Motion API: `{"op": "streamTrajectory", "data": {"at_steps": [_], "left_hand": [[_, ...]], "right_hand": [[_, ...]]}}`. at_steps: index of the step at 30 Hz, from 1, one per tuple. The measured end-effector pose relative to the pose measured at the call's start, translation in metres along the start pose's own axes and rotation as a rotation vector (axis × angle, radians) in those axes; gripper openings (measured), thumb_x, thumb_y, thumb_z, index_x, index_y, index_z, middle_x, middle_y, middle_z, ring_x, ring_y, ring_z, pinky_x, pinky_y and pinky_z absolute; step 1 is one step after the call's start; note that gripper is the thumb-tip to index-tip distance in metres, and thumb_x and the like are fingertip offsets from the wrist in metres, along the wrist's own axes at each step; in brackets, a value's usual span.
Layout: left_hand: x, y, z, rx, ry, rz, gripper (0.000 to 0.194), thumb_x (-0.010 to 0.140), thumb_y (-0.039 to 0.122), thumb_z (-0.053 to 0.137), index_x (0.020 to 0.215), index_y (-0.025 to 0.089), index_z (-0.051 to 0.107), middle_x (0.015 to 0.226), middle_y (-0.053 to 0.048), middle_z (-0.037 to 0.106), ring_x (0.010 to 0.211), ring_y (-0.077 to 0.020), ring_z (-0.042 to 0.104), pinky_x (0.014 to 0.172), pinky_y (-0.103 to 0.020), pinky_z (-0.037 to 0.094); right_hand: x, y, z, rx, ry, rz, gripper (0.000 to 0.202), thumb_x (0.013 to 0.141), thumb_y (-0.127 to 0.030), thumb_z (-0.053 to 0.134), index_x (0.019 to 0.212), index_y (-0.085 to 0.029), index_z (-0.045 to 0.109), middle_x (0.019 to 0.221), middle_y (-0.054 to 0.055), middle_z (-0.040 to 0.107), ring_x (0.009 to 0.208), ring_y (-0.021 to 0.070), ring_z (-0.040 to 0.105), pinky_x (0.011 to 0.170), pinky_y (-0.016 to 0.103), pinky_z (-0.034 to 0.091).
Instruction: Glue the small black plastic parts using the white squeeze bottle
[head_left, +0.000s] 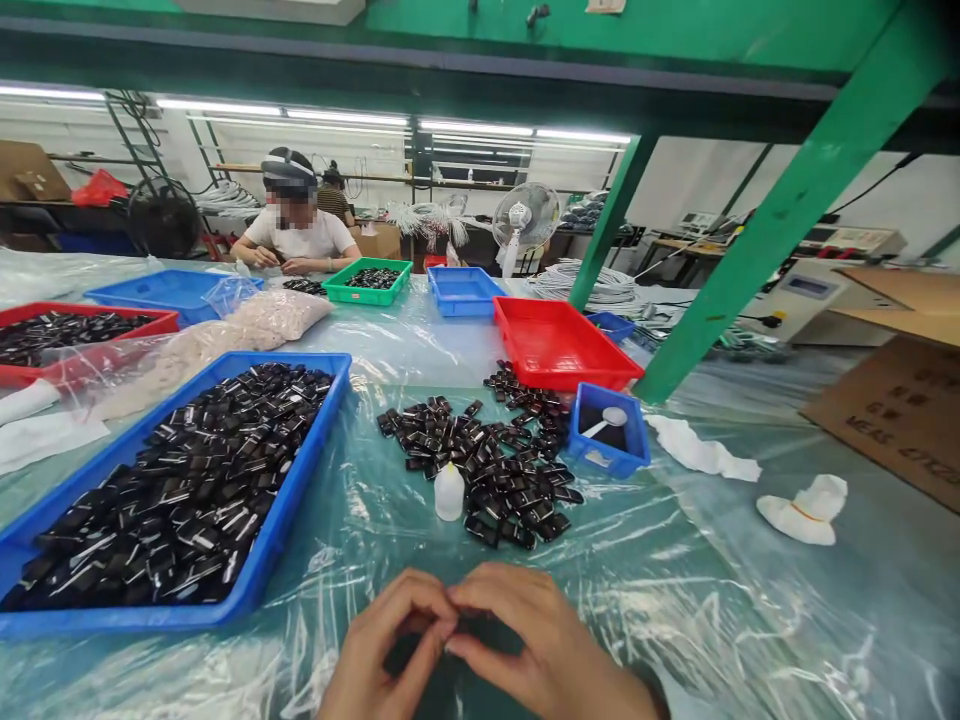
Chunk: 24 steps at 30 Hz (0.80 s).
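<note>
Low in the middle of the head view, my left hand [394,645] and my right hand [529,640] meet at the fingertips. Thumb and fingers of each are pinched together; whatever lies between them is too small or hidden to make out. Just beyond my hands is a loose pile of small glossy black plastic pieces [514,470]. A small white squeeze bottle [449,492] with a yellowish tip stands upright at the pile's near edge. To the left, a long blue tray [296,492] holds many more of the same black pieces.
A small blue bin [634,448] with a white spoon [606,421] stands right of the pile, before a red tray [570,345]. Crumpled white cloth [806,510] lies at right. A green post [780,220] slants up there. Across the table sits a person [307,225] behind a green tray [369,296].
</note>
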<state>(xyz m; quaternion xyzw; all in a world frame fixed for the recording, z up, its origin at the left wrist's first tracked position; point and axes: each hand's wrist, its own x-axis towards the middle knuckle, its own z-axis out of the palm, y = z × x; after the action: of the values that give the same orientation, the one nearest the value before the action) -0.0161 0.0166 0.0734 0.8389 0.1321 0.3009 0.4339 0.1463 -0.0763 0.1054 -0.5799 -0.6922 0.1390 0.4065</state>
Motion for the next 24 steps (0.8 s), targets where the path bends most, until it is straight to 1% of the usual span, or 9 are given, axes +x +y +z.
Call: {"op": "streamTrajectory", "data": {"at_steps": [5,9,11,15,17,19,21,22,24], "left_hand": [[0.006,-0.009,-0.001,-0.124,-0.033,-0.095,0.006,0.098,0.026,0.048,0.101,0.023,0.053,0.086,-0.002,0.068,0.079,-0.0147,0.070,0.069,-0.020,0.058],[0.006,-0.017,-0.019,0.159,-0.099,0.033,0.019,0.096,0.038,0.053,0.111,0.027,0.058,0.104,-0.005,0.067,0.097,-0.0219,0.065,0.084,-0.033,0.055],[0.005,-0.023,-0.026,0.325,-0.165,0.105,0.024,0.093,0.043,0.055,0.109,0.025,0.060,0.105,-0.007,0.066,0.096,-0.0253,0.063,0.084,-0.037,0.054],[0.002,-0.031,-0.031,0.370,-0.225,0.131,0.020,0.100,0.034,0.044,0.100,0.022,0.060,0.096,-0.006,0.066,0.085,-0.0213,0.064,0.074,-0.031,0.053],[0.003,-0.031,-0.031,0.341,-0.190,0.120,0.020,0.101,0.036,0.041,0.099,0.022,0.056,0.095,-0.005,0.066,0.083,-0.0193,0.065,0.073,-0.028,0.053],[0.005,-0.027,-0.031,0.321,-0.163,0.119,0.023,0.101,0.039,0.038,0.097,0.021,0.052,0.094,-0.004,0.066,0.082,-0.0177,0.066,0.071,-0.026,0.054],[0.007,-0.023,-0.031,0.323,-0.172,0.185,0.029,0.102,0.042,0.031,0.095,0.021,0.050,0.088,-0.003,0.068,0.076,-0.0160,0.068,0.066,-0.023,0.054],[0.007,-0.021,-0.032,0.345,-0.187,0.230,0.031,0.103,0.041,0.028,0.094,0.021,0.050,0.085,-0.002,0.069,0.072,-0.0156,0.069,0.064,-0.023,0.054],[0.003,-0.019,-0.033,0.410,-0.213,0.304,0.035,0.105,0.037,0.021,0.095,0.020,0.050,0.079,-0.002,0.070,0.067,-0.0164,0.070,0.060,-0.024,0.055]], "right_hand": [[-0.003,0.005,0.005,-0.045,0.007,-0.017,0.017,0.095,-0.031,0.054,0.086,-0.022,0.066,0.080,0.002,0.071,0.072,0.0140,0.066,0.067,0.025,0.053],[0.004,0.010,-0.005,-0.074,0.025,0.027,0.017,0.095,-0.024,0.052,0.084,-0.021,0.064,0.085,0.005,0.070,0.076,0.0147,0.067,0.068,0.025,0.054],[0.005,0.012,-0.009,-0.104,0.024,0.067,0.013,0.094,-0.020,0.052,0.088,-0.021,0.064,0.086,0.005,0.070,0.079,0.0161,0.067,0.069,0.027,0.055],[0.004,0.019,-0.009,-0.159,0.009,0.099,0.013,0.090,-0.016,0.055,0.086,-0.025,0.063,0.087,0.003,0.069,0.080,0.0183,0.067,0.068,0.029,0.055],[0.004,0.026,-0.004,-0.186,0.065,0.134,0.013,0.089,-0.017,0.057,0.099,-0.026,0.060,0.101,0.006,0.066,0.095,0.0217,0.065,0.079,0.034,0.055],[0.010,0.035,0.005,-0.177,0.164,0.218,0.040,0.087,-0.022,0.062,0.124,-0.025,0.047,0.125,0.012,0.057,0.116,0.0261,0.056,0.094,0.042,0.050],[0.020,0.044,0.013,-0.117,0.234,0.309,0.064,0.082,-0.027,0.069,0.136,-0.024,0.034,0.137,0.014,0.050,0.124,0.0287,0.051,0.100,0.048,0.045],[0.026,0.047,0.016,-0.076,0.248,0.347,0.065,0.079,-0.028,0.071,0.134,-0.024,0.037,0.135,0.014,0.053,0.121,0.0289,0.054,0.099,0.049,0.046],[0.037,0.050,0.019,-0.021,0.257,0.390,0.044,0.080,-0.029,0.070,0.119,-0.024,0.051,0.118,0.010,0.066,0.109,0.0277,0.063,0.093,0.047,0.050]]}}
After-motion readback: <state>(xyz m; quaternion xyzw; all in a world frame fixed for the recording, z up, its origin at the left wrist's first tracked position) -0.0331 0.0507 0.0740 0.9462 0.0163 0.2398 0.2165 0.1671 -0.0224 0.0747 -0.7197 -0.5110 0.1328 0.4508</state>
